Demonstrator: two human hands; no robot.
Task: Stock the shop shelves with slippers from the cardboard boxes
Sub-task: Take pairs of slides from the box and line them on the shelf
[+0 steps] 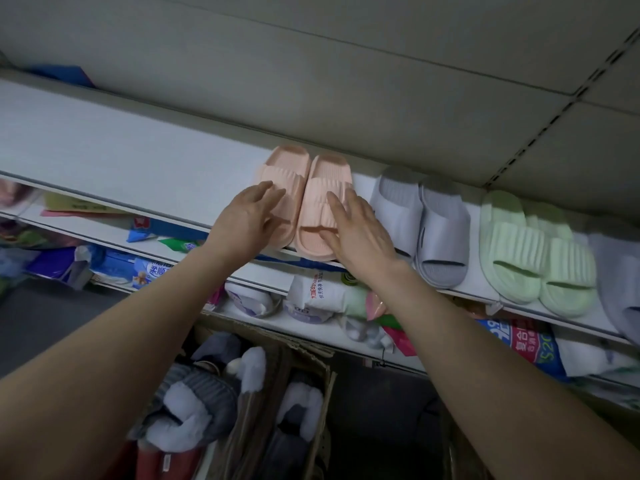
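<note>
A pair of pink slippers lies side by side on the white top shelf, heels at its front edge. My left hand rests with relaxed fingers on the left pink slipper. My right hand lies with straight fingers on the right one, its thumb at the heel opening. To the right stand a pair of grey slippers and a pair of green slippers. Below, an open cardboard box holds several furry slippers.
Another grey slipper sits at the far right of the top shelf. The lower shelves hold packaged goods and blue packs. A dark floor lies between the box and the shelving.
</note>
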